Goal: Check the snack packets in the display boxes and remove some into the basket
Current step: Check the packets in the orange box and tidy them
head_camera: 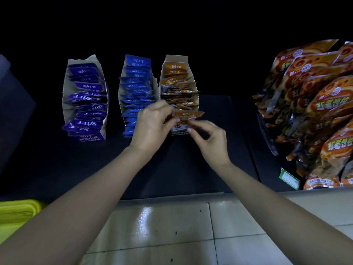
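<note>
Three open display boxes stand in a row on a dark shelf: one with purple packets (pixel 86 100), one with blue packets (pixel 136 92) and one with orange packets (pixel 178 87). Both my hands meet at the near end of the orange box. My left hand (pixel 152 125) pinches the left edge of an orange packet (pixel 188 114) lifted at the front of the row. My right hand (pixel 210 138) pinches the same packet's lower right edge between thumb and forefinger. A yellow basket (pixel 17 213) shows at the lower left corner.
Large orange snack bags (pixel 313 111) are stacked on the shelf at the right, with a green price tag (pixel 289 178) on the shelf edge below them. Pale floor tiles (pixel 162 230) lie below the shelf front. The back of the shelf is dark.
</note>
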{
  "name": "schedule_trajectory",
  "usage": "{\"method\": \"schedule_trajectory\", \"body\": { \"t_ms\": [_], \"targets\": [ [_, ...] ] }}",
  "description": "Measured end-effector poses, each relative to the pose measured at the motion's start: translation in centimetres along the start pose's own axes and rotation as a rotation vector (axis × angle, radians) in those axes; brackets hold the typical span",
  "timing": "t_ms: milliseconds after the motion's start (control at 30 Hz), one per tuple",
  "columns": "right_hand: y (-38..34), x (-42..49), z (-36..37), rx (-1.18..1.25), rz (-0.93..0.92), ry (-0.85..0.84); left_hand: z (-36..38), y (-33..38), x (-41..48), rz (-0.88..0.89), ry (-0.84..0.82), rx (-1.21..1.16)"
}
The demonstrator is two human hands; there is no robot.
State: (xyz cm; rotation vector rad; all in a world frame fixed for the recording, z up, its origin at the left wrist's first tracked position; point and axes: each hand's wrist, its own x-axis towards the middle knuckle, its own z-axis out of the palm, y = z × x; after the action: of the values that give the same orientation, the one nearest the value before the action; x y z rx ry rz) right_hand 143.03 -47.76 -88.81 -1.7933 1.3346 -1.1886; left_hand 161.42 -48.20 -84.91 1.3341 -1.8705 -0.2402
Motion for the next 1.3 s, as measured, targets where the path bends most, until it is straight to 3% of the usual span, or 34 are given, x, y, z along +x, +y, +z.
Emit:
{"method": "schedule_trajectory", "body": {
  "t_ms": [167,367,533,700,933,1133,1300],
  "targets": [
    [-0.6,1.3,0.2,-0.069,-0.116,0.011,-0.6,0.2,1.2,0.055,0.051,-0.004],
    [1.2,0.7,0.2,-0.234,-0.127,-0.037,-0.2,-0.6,0.5,0.093,-0.011,0.087],
    [1.4,0.8,0.3,-0.209,-0.165,-0.083,-0.2,-0.7,1.0,0.077,-0.039,0.154],
    [1.0,1.0,0.3,-0.161,-0.109,-0.090,0.1,-1.0,1.5,-0.013,-0.057,0.142],
    [1.1,0.4,0.2,-0.291,-0.142,-0.221,0.1,-0.7,1.4,-0.003,-0.051,0.150],
    [1.1,0.3,0.4,-0.314,-0.113,-0.232,0.2,-0.5,1.3,-0.048,-0.108,0.238],
    [0.3,0.0,0.4,-0.393,-0.095,-0.370,-0.2,-0.2,0.6,-0.037,-0.035,0.148]
  ]
}}
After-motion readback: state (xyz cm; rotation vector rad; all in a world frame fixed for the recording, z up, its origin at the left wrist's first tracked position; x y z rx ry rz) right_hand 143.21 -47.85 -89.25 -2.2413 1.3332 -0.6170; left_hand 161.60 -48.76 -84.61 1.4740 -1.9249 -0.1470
